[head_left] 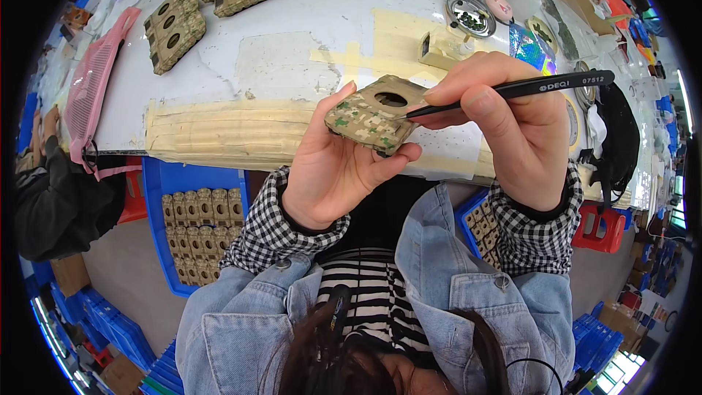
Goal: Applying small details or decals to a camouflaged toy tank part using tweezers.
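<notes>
My left hand (322,172) holds a camouflage-patterned casing (365,121), tilted, above the table's front edge. The casing has a dark oval opening in its upper face, and fingers and thumb grip its sides. In my right hand (523,121) is a pair of black tweezers (526,88), pinched between thumb and fingers. Its pointed tip reaches the casing's face just below the opening, apparently touching it. Whether the tip holds a tiny piece is too small to tell.
More camouflage casings (175,29) lie at the back left. Small dark green bits sit in a round metal dish (451,6), near a tape-covered block (439,51). A pink mesh piece (99,88) stands left, beside another person's dark sleeve (66,205). Below is a blue tray (152,197) of casings.
</notes>
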Motion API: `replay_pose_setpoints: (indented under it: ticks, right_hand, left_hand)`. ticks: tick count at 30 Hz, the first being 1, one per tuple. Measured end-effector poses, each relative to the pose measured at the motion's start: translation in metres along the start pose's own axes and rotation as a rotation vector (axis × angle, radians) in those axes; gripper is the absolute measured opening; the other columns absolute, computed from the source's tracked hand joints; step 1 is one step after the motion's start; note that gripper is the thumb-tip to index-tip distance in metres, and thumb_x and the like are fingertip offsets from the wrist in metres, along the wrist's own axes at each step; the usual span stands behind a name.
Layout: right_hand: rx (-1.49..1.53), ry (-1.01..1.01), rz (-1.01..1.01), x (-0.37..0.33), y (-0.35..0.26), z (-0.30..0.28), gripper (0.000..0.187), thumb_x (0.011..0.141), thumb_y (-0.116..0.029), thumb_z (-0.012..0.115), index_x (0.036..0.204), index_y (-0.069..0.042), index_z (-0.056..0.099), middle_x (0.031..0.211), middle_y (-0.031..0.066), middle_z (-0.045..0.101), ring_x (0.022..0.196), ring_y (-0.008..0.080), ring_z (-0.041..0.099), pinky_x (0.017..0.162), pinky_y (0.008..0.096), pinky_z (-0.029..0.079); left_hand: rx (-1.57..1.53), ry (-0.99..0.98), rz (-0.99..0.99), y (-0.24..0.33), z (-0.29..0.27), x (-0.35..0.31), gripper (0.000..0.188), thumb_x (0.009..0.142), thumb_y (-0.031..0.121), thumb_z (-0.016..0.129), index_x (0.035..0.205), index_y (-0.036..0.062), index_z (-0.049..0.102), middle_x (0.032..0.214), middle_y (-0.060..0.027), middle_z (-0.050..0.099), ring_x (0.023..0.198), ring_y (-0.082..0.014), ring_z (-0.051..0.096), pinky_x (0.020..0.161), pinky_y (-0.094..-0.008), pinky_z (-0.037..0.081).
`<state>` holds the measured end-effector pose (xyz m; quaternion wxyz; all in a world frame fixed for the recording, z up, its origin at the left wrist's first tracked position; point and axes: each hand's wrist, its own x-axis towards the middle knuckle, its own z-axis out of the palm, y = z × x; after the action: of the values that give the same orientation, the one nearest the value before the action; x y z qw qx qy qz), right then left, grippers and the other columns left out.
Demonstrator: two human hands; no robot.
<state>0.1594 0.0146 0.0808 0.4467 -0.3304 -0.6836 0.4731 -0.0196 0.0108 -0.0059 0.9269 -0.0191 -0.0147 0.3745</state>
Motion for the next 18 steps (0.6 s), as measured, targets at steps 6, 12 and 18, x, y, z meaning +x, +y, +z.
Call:
replay_pose_setpoints:
  ticks: [6, 12, 18]
  right_hand:
    - [-0.003, -0.002, 0.000, -0.0002, 0.0005, -0.0003, 0.025, 0.093, -0.015, 0.045, 0.091, 0.007, 0.057, 0.087, 0.0133, 0.058, 0.080, 0.0199, 0.063, 0.071, 0.0286, 0.054]
    - [0.001, -0.006, -0.008, 0.0000, 0.0014, -0.0003, 0.025, 0.093, -0.016, 0.046, 0.091, 0.007, 0.057, 0.086, 0.0133, 0.058, 0.079, 0.0199, 0.063, 0.071, 0.0286, 0.054]
    - [-0.005, -0.015, -0.013, 0.0003, 0.0011, -0.0009, 0.025, 0.093, -0.016, 0.046, 0.091, 0.007, 0.056, 0.086, 0.0131, 0.058, 0.079, 0.0197, 0.063, 0.071, 0.0286, 0.054]
  left_hand:
    - [0.002, -0.006, 0.008, -0.0008, 0.0004, -0.0004, 0.051, 0.094, 0.040, 0.033, 0.123, -0.0016, 0.042, 0.109, -0.0179, 0.057, 0.093, -0.0341, 0.061, 0.077, -0.0376, 0.056]
    - [0.002, 0.002, 0.008, -0.0007, -0.0013, -0.0004, 0.051, 0.094, 0.040, 0.032, 0.123, -0.0015, 0.042, 0.109, -0.0179, 0.057, 0.093, -0.0345, 0.061, 0.078, -0.0379, 0.056]
    - [-0.003, -0.006, 0.005, -0.0007, -0.0018, -0.0005, 0.051, 0.094, 0.040, 0.032, 0.124, -0.0007, 0.041, 0.110, -0.0178, 0.057, 0.093, -0.0346, 0.060, 0.079, -0.0379, 0.056]
